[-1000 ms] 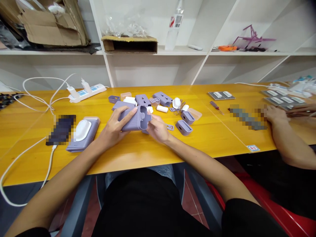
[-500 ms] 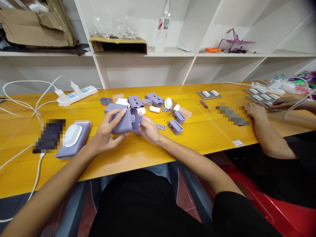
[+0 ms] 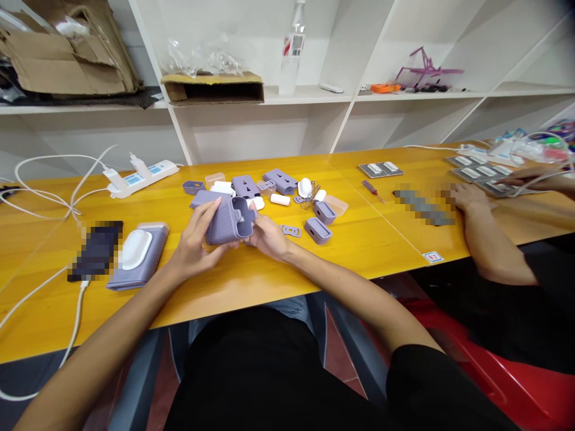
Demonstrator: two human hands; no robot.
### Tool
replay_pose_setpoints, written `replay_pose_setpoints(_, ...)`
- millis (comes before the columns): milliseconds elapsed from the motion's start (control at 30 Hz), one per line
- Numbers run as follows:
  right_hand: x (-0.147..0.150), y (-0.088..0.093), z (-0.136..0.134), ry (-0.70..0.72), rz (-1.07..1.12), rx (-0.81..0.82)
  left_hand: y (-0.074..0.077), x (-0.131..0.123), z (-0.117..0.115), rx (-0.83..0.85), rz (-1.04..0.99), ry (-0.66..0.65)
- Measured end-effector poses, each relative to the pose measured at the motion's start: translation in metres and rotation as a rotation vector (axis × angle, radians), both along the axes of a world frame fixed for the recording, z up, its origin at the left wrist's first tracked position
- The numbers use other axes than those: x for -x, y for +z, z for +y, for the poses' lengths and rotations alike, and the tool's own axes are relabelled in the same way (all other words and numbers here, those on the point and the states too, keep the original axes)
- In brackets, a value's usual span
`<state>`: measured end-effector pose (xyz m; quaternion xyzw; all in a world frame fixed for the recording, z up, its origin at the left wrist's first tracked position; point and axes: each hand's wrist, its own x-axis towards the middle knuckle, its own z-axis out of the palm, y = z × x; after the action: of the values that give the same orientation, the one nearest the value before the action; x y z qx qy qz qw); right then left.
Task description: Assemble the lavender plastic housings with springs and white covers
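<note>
Lilac ribbed case (image 3: 223, 222): was held between both hands just above the tabletop (image 3: 359, 251), at 12 o'clock from the person's lap
Left hand (image 3: 194, 244): had its fingers wrapped around the ribbed side
Right hand (image 3: 268, 236): had its fingers together, pressed against the case's open end
Nearby: loose lilac case parts (image 3: 265, 185) lay at 1 o'clock, a white-domed lilac case (image 3: 137, 257) at 10 o'clock
Co-worker's hand (image 3: 469, 197): rested on the tabletop at 3 o'clock

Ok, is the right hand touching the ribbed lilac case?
Touching: the head view shows the right hand pressed against the right end of the ribbed lilac case, with no gap between them.
</note>
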<state>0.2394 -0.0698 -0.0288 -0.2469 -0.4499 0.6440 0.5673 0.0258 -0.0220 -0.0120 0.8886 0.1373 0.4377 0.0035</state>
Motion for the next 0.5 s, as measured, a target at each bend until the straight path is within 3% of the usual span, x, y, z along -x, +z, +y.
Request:
replay_pose_setpoints(300, 0.005, -0.006, 0.006, -0.126, -0.097, -0.067, -0.011, 0.001, 0.004, 0.04, 0.028, 0.007)
replay_pose_setpoints(500, 0.007, -0.011, 0.007, -0.064, -0.064, -0.085, -0.011, -0.001, 0.002, 0.045, 0.02, -0.005)
